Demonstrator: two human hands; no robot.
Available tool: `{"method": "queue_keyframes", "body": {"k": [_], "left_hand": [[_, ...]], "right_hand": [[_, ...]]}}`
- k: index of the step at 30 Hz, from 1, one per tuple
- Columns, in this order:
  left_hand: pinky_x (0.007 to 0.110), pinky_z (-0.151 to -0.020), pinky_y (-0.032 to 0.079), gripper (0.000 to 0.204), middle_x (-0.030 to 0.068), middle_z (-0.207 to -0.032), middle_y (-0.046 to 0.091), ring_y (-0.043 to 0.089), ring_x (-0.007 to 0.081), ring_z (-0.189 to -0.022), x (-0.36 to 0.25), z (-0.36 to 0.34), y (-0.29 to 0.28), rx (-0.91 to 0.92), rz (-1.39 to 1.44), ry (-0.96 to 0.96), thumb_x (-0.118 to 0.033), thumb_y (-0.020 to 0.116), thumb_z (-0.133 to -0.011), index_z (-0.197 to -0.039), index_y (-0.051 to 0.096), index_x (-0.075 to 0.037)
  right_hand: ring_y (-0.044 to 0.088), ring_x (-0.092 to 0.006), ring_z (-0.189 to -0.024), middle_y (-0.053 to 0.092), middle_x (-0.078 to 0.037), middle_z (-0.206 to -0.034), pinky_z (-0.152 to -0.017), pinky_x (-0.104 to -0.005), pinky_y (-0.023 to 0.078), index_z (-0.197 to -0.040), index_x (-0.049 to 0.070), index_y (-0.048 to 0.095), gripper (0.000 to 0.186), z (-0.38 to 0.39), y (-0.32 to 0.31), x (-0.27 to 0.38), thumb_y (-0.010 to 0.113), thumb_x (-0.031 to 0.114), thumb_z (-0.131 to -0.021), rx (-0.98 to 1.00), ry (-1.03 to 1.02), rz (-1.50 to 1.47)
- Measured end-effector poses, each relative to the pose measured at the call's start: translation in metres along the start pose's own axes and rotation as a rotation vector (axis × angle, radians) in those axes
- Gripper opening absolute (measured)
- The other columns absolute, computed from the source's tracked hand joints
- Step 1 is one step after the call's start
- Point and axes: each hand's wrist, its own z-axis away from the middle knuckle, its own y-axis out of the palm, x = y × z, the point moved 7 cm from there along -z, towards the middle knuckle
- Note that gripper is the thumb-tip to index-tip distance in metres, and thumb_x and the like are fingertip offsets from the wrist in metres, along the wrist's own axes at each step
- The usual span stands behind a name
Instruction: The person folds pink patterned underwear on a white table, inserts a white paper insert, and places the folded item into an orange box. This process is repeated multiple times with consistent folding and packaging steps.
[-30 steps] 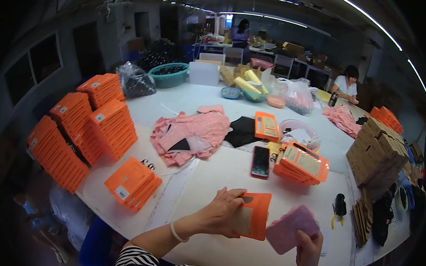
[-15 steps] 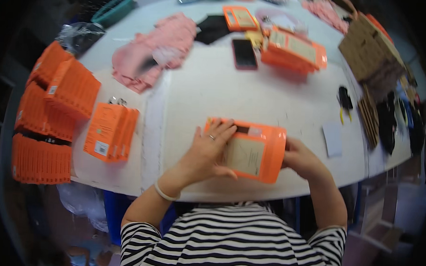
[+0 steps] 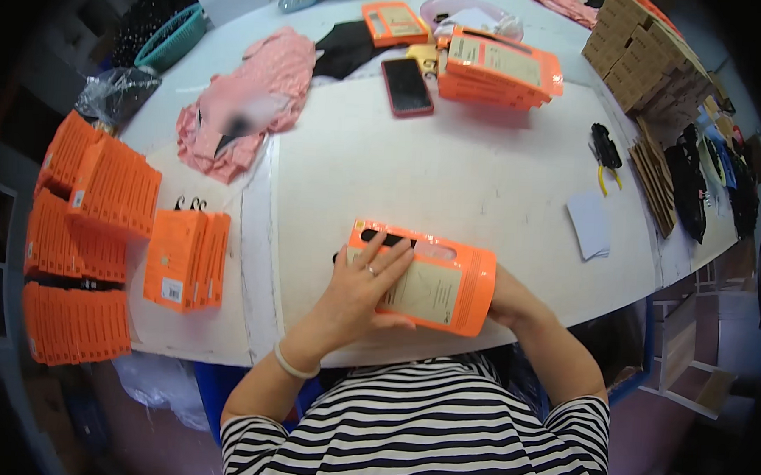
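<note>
A: Item in hand?
B: One orange packet (image 3: 473, 305), lower centre of frame, tan panel (image 3: 433, 286) up, pink showing in its window (image 3: 436, 250).
A: Hands?
B: Left hand (image 3: 357, 283): extended, fingers spread over the packet's upper face. Right hand (image 3: 511, 297): at the packet's right end, fingers hidden; grip cannot be told.
A: Done?
B: Left of frame: rows of orange packets (image 3: 75, 322), seemingly complete. Packet in hand: apparently part-filled.
A: Left over?
B: Upper centre: orange pile (image 3: 500, 69), lying flat just beside a phone (image 3: 406, 87); whether filled, cannot tell.
</note>
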Motion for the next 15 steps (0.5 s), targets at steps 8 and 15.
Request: {"method": "queue_keyframes", "body": {"k": [8,15], "left_hand": [[0.068,-0.109,0.028,0.096,0.0098,-0.161,0.041,0.032,0.041,-0.149,0.0,0.002,0.007,-0.015,-0.038,0.039,-0.059,0.078,-0.077,-0.152,0.045,-0.009],[0.077,-0.108,0.022,0.095,0.0072,-0.17,0.021,0.016,0.039,-0.155,-0.005,0.005,0.031,-0.025,-0.241,0.032,-0.064,0.064,-0.087,-0.16,0.03,-0.012]], "right_hand": [[0.065,-0.0133,-0.103,0.068,-0.008,-0.123,-0.087,-0.0311,0.057,-0.129,0.001,0.063,0.04,-0.004,0.003,0.011,0.074,0.018,-0.094,0.041,-0.092,0.128],[0.069,-0.0205,-0.108,0.066,-0.013,-0.13,-0.089,-0.036,0.06,-0.138,0.0,0.056,0.045,0.001,0.004,0.007,0.065,0.022,-0.1,0.065,-0.009,-0.087]]}}
